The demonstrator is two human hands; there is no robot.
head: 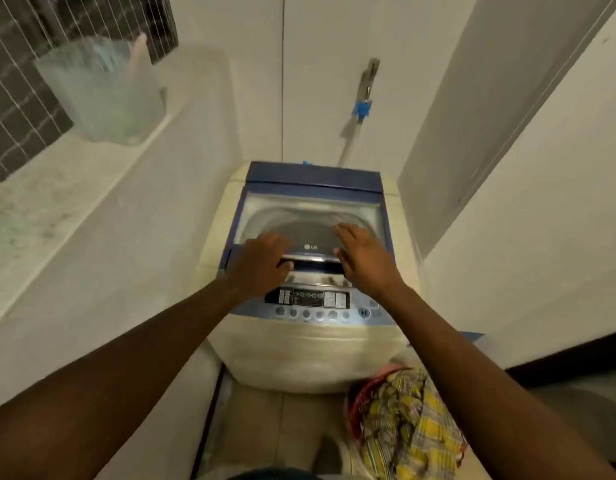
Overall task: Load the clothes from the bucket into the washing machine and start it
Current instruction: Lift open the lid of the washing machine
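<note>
Two bare arms reach forward over the washing machine, and I see both hands on its closed lid. My left hand lies knuckles up, fingers curled over the dark handle bar at the lid's front edge, thumb tucked under it. My right hand rests just beside the bar's other end, fingers loosely spread and laid flat on the glass, holding nothing. Below the hands runs the control panel with its row of round buttons. On the ledge far left stands a clear plastic container, blurred. Behind the machine a tap with a blue fitting hangs on the wall. Low right, under my right forearm, the bucket sits on the floor against the machine's front, heaped with yellow checked clothes.
</note>
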